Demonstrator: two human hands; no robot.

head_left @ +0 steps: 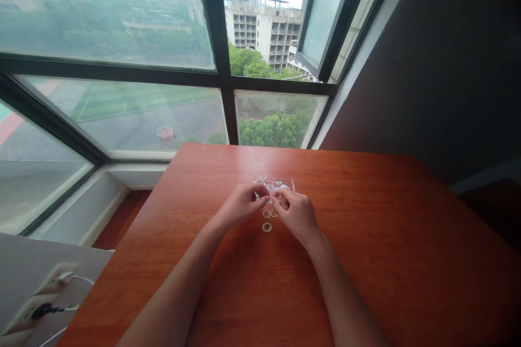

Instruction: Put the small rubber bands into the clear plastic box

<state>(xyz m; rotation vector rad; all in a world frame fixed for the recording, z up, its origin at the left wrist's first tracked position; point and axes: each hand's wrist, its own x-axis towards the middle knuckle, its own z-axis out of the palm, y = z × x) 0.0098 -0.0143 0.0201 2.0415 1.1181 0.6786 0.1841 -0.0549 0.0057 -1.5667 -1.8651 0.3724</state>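
Note:
My left hand (245, 203) and my right hand (296, 211) meet over the table, thumbs and forefingers pinched close together. What lies between the fingertips is too small to make out. Just beyond them is a clear plastic box (293, 184) holding small pieces, partly hidden by my hands. Two thin pale rings (267, 214) lie side by side below the fingertips. Closer to me sits a thicker ring-shaped piece (266, 227), flat on the wood.
The reddish-brown wooden table (386, 238) reaches to a dark-framed window (228, 84) at the back. One pane (325, 21) stands ajar at upper right. Wall sockets with a black plug (43, 310) and white cables are at lower left.

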